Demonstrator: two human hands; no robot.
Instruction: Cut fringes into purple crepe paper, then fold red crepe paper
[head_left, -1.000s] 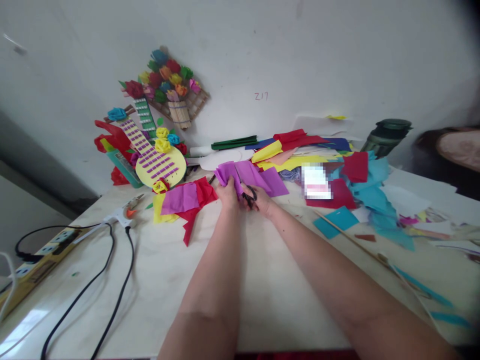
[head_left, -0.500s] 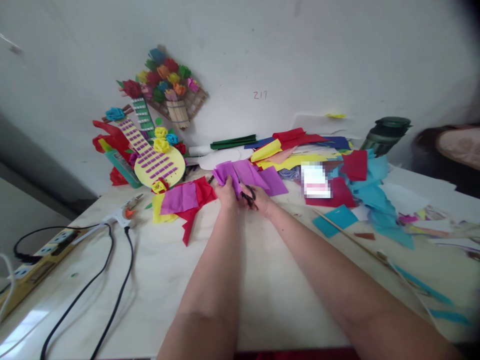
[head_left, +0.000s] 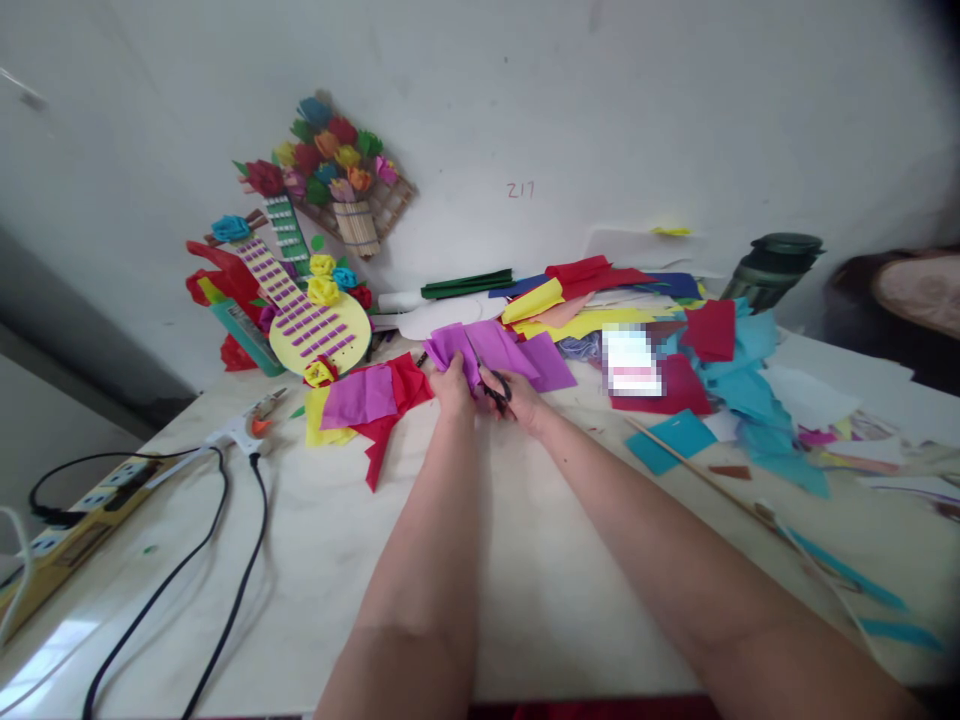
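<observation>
My left hand (head_left: 454, 386) pinches the near edge of a purple sheet of crepe paper (head_left: 496, 345). In my right hand (head_left: 520, 398) is a pair of scissors with black handles (head_left: 495, 390), and their blades reach into the paper beside my left fingers. More purple paper spreads to the right under the blades. Just left of my hands lies a purple piece (head_left: 360, 396) on top of a yellow piece (head_left: 321, 425) and red paper (head_left: 379, 450).
A guitar-shaped craft (head_left: 319, 335) and paper flowers stand at the back left. A glue gun (head_left: 244, 432) with its cord and a power strip (head_left: 82, 520) lie left. Coloured paper, a wooden stick (head_left: 697, 470) and a dark bottle (head_left: 772, 270) are right.
Almost nothing differs. Both hands, the scissors and the purple paper keep nearly the same place.
</observation>
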